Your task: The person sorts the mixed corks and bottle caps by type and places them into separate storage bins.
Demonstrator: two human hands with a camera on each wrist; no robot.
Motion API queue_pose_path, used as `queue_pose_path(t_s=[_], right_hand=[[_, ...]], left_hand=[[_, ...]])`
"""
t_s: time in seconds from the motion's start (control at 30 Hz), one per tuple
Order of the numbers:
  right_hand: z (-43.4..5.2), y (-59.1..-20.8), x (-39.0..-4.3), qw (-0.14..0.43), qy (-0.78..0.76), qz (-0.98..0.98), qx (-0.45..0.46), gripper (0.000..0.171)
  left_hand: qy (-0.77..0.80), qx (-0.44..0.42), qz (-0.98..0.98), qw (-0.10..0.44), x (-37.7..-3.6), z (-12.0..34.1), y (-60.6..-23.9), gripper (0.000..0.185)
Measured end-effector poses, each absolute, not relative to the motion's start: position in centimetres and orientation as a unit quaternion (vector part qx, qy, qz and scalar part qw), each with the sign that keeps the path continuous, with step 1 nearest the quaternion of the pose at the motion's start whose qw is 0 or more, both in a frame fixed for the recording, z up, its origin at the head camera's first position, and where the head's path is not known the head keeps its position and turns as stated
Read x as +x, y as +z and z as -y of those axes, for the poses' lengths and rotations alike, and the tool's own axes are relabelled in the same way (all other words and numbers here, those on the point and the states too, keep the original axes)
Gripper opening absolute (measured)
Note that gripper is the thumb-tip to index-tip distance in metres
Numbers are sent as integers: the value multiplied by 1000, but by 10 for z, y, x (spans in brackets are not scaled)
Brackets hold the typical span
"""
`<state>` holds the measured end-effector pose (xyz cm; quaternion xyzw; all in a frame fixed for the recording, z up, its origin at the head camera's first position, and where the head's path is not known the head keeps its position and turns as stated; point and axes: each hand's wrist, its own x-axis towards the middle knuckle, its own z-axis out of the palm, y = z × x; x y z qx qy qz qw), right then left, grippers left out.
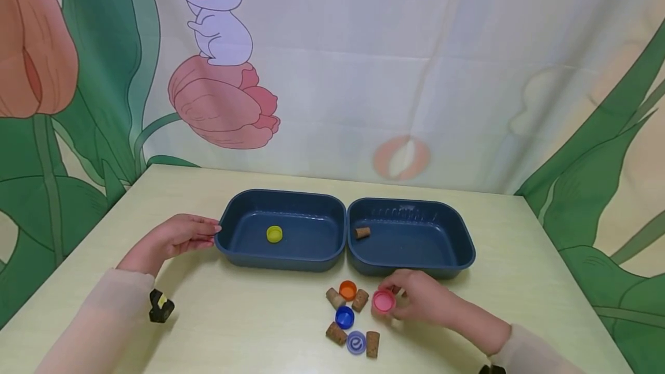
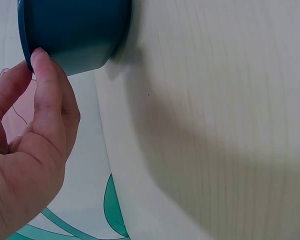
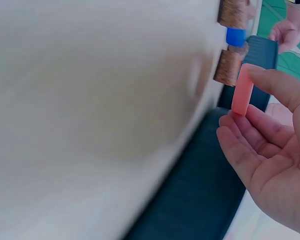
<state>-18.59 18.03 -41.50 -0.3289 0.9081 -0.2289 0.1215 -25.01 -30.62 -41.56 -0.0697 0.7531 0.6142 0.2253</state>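
My right hand (image 1: 427, 300) pinches a pink bottle cap (image 1: 384, 301) just in front of the right dark blue tray (image 1: 410, 269). The right wrist view shows this cap (image 3: 243, 90) edge-on between thumb and fingertips. At the far left, my left hand (image 1: 182, 235) pinches the end rim of the left dark blue tray (image 1: 280, 261); thumb and fingers meet at that rim (image 2: 24, 35) in the left wrist view. An orange cap (image 1: 347, 290), a blue cap (image 1: 344, 317), a lilac cap (image 1: 356, 342) and several corks (image 1: 372, 344) lie beside my right hand.
In the left tray lies a yellow cap (image 1: 274, 234). A single cork (image 1: 362, 233) lies at the left side of the right tray. Both trays stand side by side on a pale table (image 1: 234, 322), with a printed curtain (image 1: 332, 74) behind.
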Motion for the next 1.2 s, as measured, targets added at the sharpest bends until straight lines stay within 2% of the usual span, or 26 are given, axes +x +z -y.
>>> queue_pose_path(t_s=[0.53,0.7,1.0,1.2], right_hand=[[-183,-373,-195,133,-231,-905,-332,32],[-181,-353,-201,145,-225,-908,-321,35],[-172,-325,-214,126,-210,-910,-334,37],[-163,-313,-225,144,-215,-905,-338,38]], left_hand=[[610,-77,-756,225,-249,304,-413,50],[610,-76,-756,225,-249,303,-413,50],[604,-81,-761,223,-250,303,-416,51],[604,-78,-761,223,-250,303,-414,49]])
